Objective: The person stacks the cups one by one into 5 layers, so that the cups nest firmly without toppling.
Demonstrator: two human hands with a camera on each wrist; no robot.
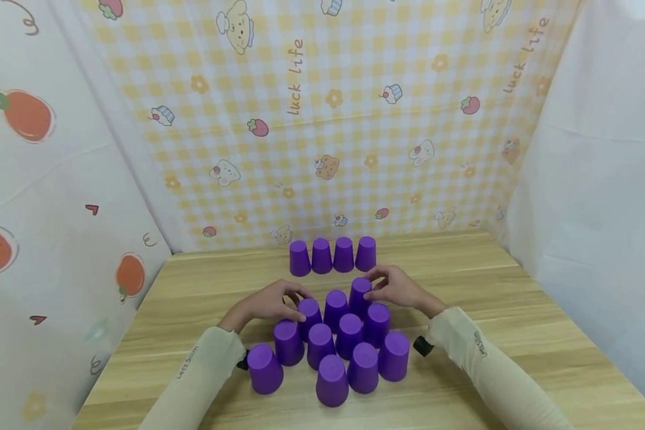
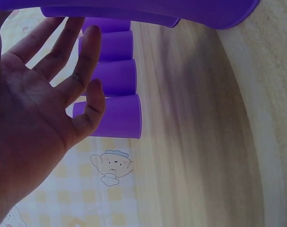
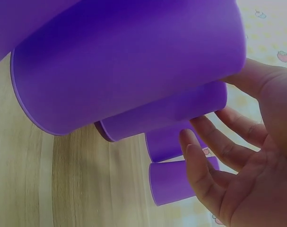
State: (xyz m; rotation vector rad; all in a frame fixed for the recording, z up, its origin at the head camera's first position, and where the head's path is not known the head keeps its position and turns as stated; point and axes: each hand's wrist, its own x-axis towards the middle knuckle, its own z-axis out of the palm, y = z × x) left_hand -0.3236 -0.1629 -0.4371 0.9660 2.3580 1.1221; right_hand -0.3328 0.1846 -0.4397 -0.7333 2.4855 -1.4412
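Observation:
Several purple cups stand upside down on the table in a triangular group. My left hand (image 1: 276, 301) is at the back left of the group, its thumb and fingers around the sides of one purple cup (image 1: 310, 319). At the back right, my right hand (image 1: 395, 288) pinches another purple cup (image 1: 359, 298) between thumb and fingers. One more cup (image 1: 335, 310) stands between these two. In the right wrist view, fingertips touch the side of the gripped cup (image 3: 167, 111), and a nearer cup (image 3: 134, 66) hides part of the thumb.
Behind the group, a row of several purple cups (image 1: 321, 257) stands near the back edge of the wooden table (image 1: 204, 275). One cup (image 1: 265, 370) sits at the front left, by the left sleeve. A checked cloth (image 1: 333, 137) hangs behind; white cloths (image 1: 591, 149) flank the sides.

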